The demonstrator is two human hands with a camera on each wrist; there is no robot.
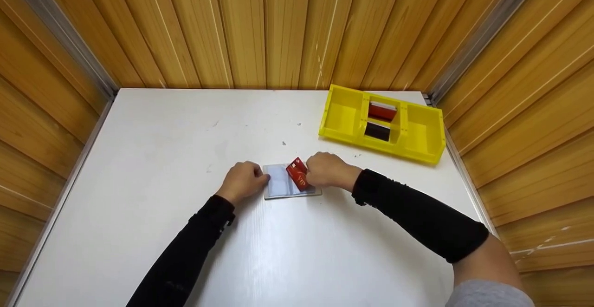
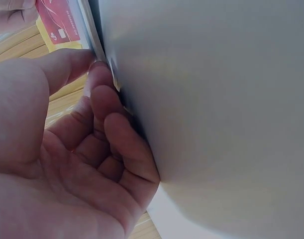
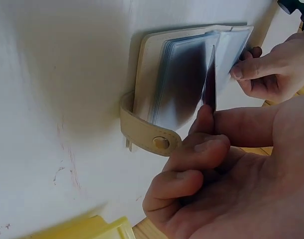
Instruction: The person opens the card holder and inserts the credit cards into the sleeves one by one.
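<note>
On scuffed white tabletop (image 1: 176, 135): card holder (image 1: 277, 182); wood-look walls (image 1: 246, 28) around.

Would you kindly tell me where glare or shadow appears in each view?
Head: a pale sheen on the table below the card holder; left wrist: the table dim and grey, brightening at the bottom; right wrist: a broad shadow left of the card holder, reflections on its clear sleeves.

Red card (image 1: 297, 173) partly hidden by right hand (image 1: 328, 169), head view. Yellow tray (image 3: 89, 230) cut off, right-wrist view's bottom edge. Black left sleeve (image 1: 183, 253) cut off, head view.
</note>
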